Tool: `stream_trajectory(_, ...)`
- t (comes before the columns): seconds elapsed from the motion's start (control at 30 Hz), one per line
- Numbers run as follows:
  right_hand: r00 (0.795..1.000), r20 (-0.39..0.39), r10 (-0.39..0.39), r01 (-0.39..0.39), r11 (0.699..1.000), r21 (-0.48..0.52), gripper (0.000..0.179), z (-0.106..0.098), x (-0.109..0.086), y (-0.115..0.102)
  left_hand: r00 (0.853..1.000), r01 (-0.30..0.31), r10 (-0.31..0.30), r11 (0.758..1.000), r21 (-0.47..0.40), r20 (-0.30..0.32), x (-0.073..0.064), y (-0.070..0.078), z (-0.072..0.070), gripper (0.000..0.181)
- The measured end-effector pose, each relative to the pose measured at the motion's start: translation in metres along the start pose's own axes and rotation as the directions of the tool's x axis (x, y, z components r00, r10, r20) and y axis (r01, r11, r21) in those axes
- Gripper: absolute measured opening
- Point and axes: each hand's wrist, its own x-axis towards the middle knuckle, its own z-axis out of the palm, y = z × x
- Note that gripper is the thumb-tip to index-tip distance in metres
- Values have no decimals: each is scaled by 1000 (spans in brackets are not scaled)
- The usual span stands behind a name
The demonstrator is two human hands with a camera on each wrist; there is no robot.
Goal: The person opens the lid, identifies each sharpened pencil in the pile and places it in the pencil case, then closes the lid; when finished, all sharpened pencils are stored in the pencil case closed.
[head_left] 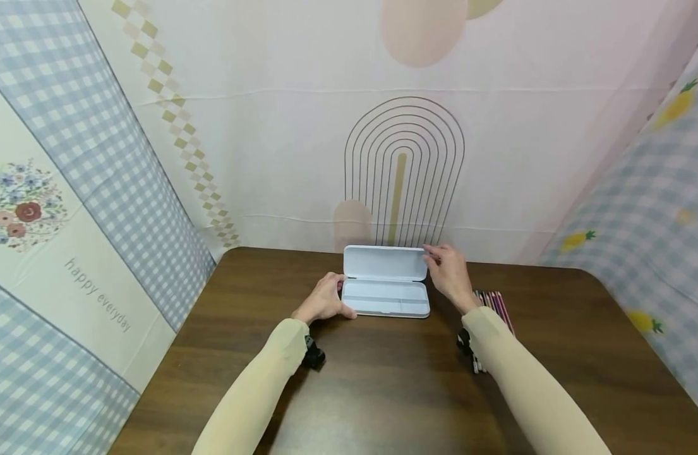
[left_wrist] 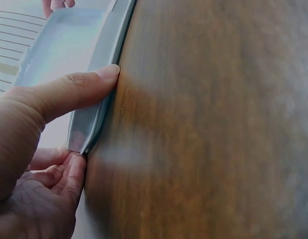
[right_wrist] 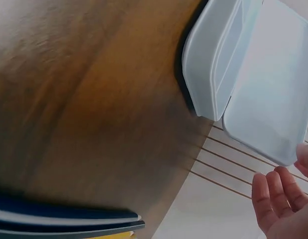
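A pale blue pencil case (head_left: 415, 311) stands near the table's back edge with its lid (head_left: 385, 263) raised and tilted back. Its tray has a long compartment and smaller divided parts, with nothing lying in them. My left hand (head_left: 321, 299) grips the left end of the case. In the left wrist view, the thumb (left_wrist: 91, 85) lies along the front edge while the other fingers curl at the end wall. At the lid's upper right corner, my right hand (head_left: 452, 277) pinches the rim; the right wrist view shows fingertips (right_wrist: 276, 186) right at that lid corner.
Several coloured pencils (head_left: 501, 308) lie in a bunch on the brown wooden table (head_left: 383, 385), partly hidden under the right forearm. Behind the table hangs a patterned cloth (head_left: 280, 158), close to the raised lid. Checked cloths (head_left: 98, 95) hang at the sides.
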Motion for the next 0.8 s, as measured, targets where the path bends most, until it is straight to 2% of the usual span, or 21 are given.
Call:
stream_trajectory(0.13,998,-65,-7,6,1000,-5,30,-6,-9,-2,1000,11,-11,1000,-26,-2,-2,1,0,97)
stream_trajectory(0.23,995,-102,0,-1,1000,-14,24,-17,-19,0,1000,30,-30,999,-28,4,-9,12,-4,96)
stream_trajectory(0.33,994,-111,12,-16,1000,-27,19,-33,-32,4,1000,28,-28,999,-18,5,-14,18,-6,94)
stream_trajectory(0.47,993,-117,23,-30,998,-62,15,-56,-50,10,1000,22,-22,1000,-21,11,-13,17,-6,93)
stream_trajectory(0.67,993,-48,103,-108,987,-118,19,-87,-67,20,999,39,-38,999,-34,9,-16,18,-9,96)
stream_trajectory(0.8,979,42,200,-191,968,-161,24,-100,-75,33,999,45,-45,998,-39,13,-15,18,-9,97)
